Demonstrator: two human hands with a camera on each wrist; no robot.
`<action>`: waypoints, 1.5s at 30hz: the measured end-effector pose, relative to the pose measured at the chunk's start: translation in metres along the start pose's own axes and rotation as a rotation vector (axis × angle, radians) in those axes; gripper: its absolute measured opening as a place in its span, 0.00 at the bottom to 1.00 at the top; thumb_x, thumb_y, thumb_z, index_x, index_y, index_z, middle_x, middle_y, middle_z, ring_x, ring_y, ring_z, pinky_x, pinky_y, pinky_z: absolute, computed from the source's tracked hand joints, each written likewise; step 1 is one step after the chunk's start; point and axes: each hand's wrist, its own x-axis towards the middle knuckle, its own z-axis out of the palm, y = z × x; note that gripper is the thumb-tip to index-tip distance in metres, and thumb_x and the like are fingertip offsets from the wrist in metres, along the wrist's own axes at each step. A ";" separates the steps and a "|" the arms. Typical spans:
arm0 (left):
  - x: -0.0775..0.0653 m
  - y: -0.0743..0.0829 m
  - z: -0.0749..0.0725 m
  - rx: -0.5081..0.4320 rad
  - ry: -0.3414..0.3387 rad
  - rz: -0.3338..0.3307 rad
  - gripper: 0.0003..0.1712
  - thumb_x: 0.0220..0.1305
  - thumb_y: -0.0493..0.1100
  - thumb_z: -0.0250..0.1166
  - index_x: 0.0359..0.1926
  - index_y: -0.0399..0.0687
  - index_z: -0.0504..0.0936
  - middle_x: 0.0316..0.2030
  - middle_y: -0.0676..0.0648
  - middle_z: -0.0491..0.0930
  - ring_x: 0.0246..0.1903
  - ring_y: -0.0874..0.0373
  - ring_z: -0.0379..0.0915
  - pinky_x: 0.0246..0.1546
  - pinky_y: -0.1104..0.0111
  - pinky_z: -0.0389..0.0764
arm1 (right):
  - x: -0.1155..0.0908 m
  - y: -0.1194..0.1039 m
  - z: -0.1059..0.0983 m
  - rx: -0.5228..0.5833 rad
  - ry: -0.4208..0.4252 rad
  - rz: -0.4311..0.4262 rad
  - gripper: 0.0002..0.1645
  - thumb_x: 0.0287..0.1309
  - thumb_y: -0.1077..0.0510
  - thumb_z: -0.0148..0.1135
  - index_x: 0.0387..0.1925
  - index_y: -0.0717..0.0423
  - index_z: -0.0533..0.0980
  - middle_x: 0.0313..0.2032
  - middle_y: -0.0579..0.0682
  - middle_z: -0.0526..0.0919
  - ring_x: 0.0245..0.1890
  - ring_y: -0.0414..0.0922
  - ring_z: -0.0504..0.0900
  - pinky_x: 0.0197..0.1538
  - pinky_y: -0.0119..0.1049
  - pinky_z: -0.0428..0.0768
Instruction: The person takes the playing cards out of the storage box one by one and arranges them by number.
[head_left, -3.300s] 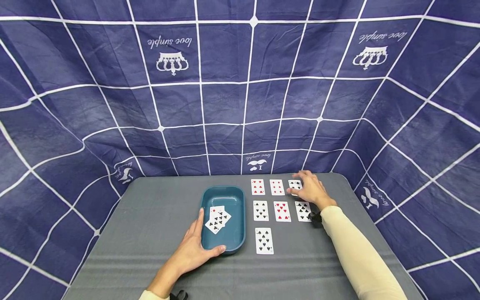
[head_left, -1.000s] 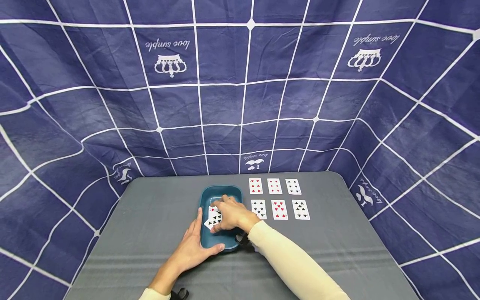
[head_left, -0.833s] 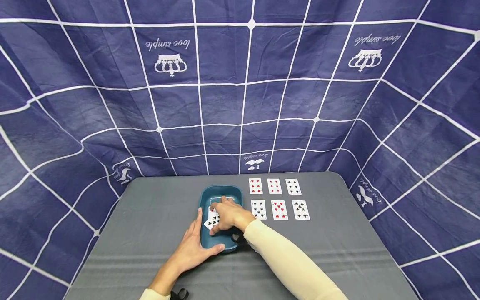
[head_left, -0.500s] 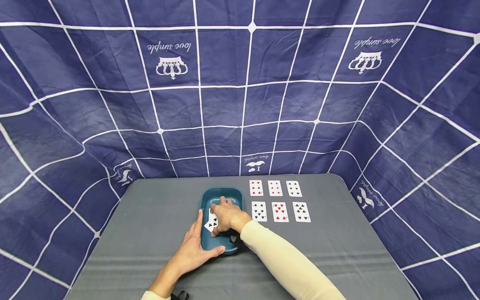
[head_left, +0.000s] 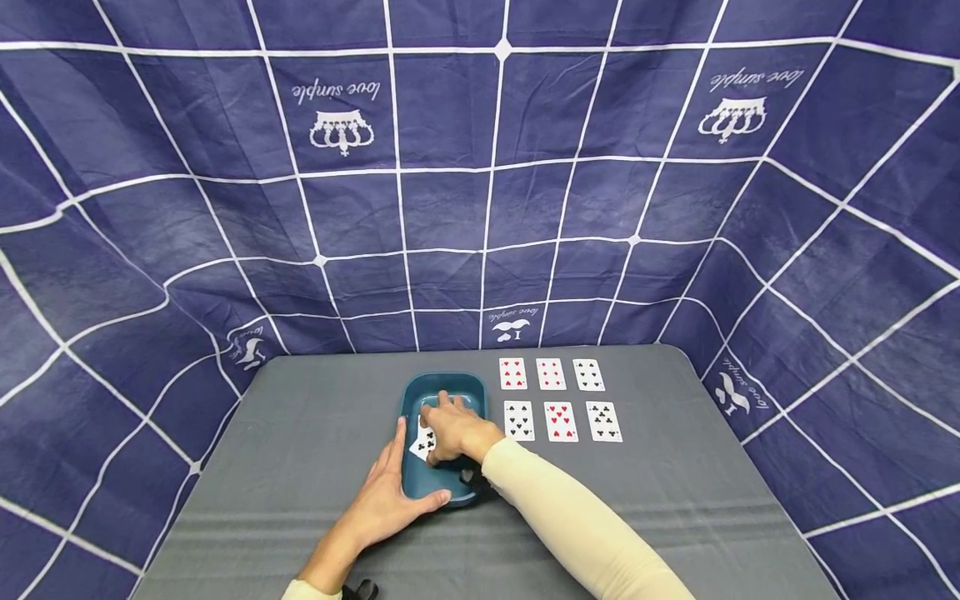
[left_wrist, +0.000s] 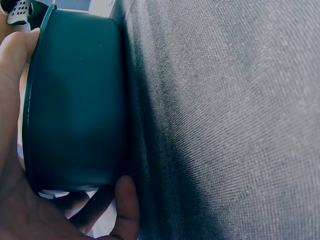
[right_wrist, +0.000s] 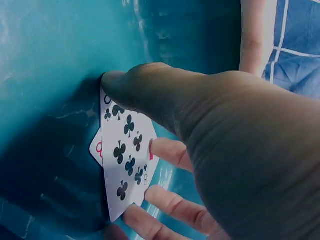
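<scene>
A teal oblong tray [head_left: 431, 485] stands on the grey table. My left hand [head_left: 386, 496] is spread at its near left corner, fingers straight along the left wall and thumb at the near rim; the left wrist view shows the thumb tip touching the rim. My right hand [head_left: 455, 431] reaches down inside the tray. In the right wrist view it pinches a clubs playing card [right_wrist: 122, 135], thumb on one corner and fingertips at the opposite edge. Under that card a red-suited card [right_wrist: 96, 146] peeks out. Much of both cards is hidden by the right hand in the head view.
Right of the tray, face-up cards lie in two rows. The far row has a hearts card [head_left: 513, 374], a diamonds card [head_left: 551, 374] and a black-suited card [head_left: 588, 375]. Nearer are a spades card [head_left: 518, 421], a hearts card [head_left: 561, 422] and a clubs card [head_left: 603, 422].
My right hand has come from the far row's right end into the tray and closed on a card there. The right sleeve covers where a near spades card lay. The left hand has stayed put.
</scene>
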 end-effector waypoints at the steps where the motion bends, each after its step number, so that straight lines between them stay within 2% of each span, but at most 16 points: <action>1: 0.000 0.001 -0.001 0.000 0.000 0.001 0.88 0.61 0.75 0.85 0.98 0.54 0.32 0.93 0.32 0.54 0.89 0.22 0.56 0.83 0.25 0.67 | 0.000 0.000 0.000 -0.006 0.002 -0.005 0.41 0.55 0.42 0.95 0.67 0.42 0.86 0.61 0.53 0.79 0.60 0.55 0.82 0.60 0.50 0.91; 7: 0.000 0.003 -0.003 -0.009 -0.003 0.004 0.88 0.60 0.77 0.84 0.98 0.54 0.33 0.93 0.31 0.53 0.89 0.22 0.55 0.83 0.25 0.66 | 0.003 0.002 -0.002 0.001 -0.001 -0.038 0.40 0.55 0.44 0.95 0.68 0.41 0.87 0.63 0.52 0.80 0.60 0.54 0.82 0.61 0.50 0.91; 14: 0.003 0.003 -0.004 -0.012 0.003 0.011 0.88 0.60 0.76 0.84 0.98 0.52 0.34 0.93 0.31 0.55 0.89 0.22 0.56 0.83 0.25 0.67 | 0.013 0.010 0.004 0.009 0.004 -0.088 0.37 0.53 0.46 0.95 0.64 0.33 0.89 0.65 0.48 0.81 0.60 0.52 0.81 0.62 0.52 0.90; 19: 0.002 0.001 -0.003 -0.011 -0.001 0.005 0.87 0.61 0.75 0.85 0.98 0.51 0.34 0.92 0.30 0.56 0.88 0.22 0.57 0.83 0.25 0.67 | 0.005 0.005 -0.006 -0.012 -0.038 -0.117 0.39 0.53 0.44 0.97 0.66 0.36 0.88 0.67 0.48 0.81 0.61 0.50 0.82 0.69 0.45 0.87; 22: 0.002 0.000 -0.002 -0.008 0.009 0.012 0.87 0.61 0.73 0.86 0.98 0.50 0.35 0.91 0.29 0.57 0.87 0.21 0.58 0.82 0.25 0.68 | 0.005 0.005 -0.006 -0.033 -0.036 -0.140 0.38 0.53 0.44 0.97 0.64 0.36 0.89 0.65 0.47 0.82 0.61 0.50 0.82 0.69 0.41 0.86; 25: 0.002 -0.001 -0.001 -0.007 0.008 0.009 0.87 0.60 0.74 0.85 0.98 0.51 0.35 0.92 0.30 0.57 0.87 0.22 0.58 0.83 0.27 0.68 | 0.006 0.005 -0.004 -0.025 -0.038 -0.155 0.36 0.53 0.46 0.97 0.63 0.37 0.90 0.64 0.47 0.82 0.61 0.50 0.82 0.69 0.41 0.86; 32: 0.000 -0.002 0.000 -0.014 0.004 0.013 0.88 0.60 0.76 0.84 0.98 0.51 0.35 0.92 0.32 0.56 0.88 0.22 0.58 0.84 0.27 0.67 | 0.009 0.007 -0.005 0.009 -0.032 -0.177 0.35 0.55 0.54 0.95 0.64 0.39 0.89 0.67 0.52 0.80 0.61 0.48 0.83 0.65 0.38 0.86; 35: 0.001 -0.001 -0.002 -0.011 0.016 0.020 0.88 0.59 0.76 0.85 0.98 0.50 0.36 0.92 0.32 0.57 0.87 0.22 0.59 0.83 0.27 0.68 | 0.011 0.008 -0.006 0.038 -0.018 -0.158 0.38 0.55 0.56 0.94 0.67 0.40 0.88 0.68 0.54 0.79 0.61 0.48 0.82 0.64 0.38 0.87; 38: 0.001 0.001 -0.003 -0.012 0.026 0.025 0.88 0.59 0.74 0.86 0.98 0.50 0.36 0.91 0.31 0.59 0.86 0.22 0.61 0.82 0.27 0.69 | 0.015 0.011 -0.005 0.054 -0.018 -0.108 0.44 0.54 0.52 0.96 0.71 0.39 0.85 0.71 0.55 0.77 0.62 0.50 0.77 0.65 0.43 0.87; 45: -0.001 0.001 -0.002 -0.016 0.008 0.009 0.87 0.59 0.72 0.87 0.98 0.52 0.36 0.91 0.31 0.59 0.87 0.24 0.61 0.82 0.28 0.70 | 0.040 0.026 0.015 0.070 0.008 -0.009 0.53 0.52 0.47 0.97 0.78 0.40 0.81 0.71 0.57 0.79 0.62 0.54 0.77 0.69 0.51 0.86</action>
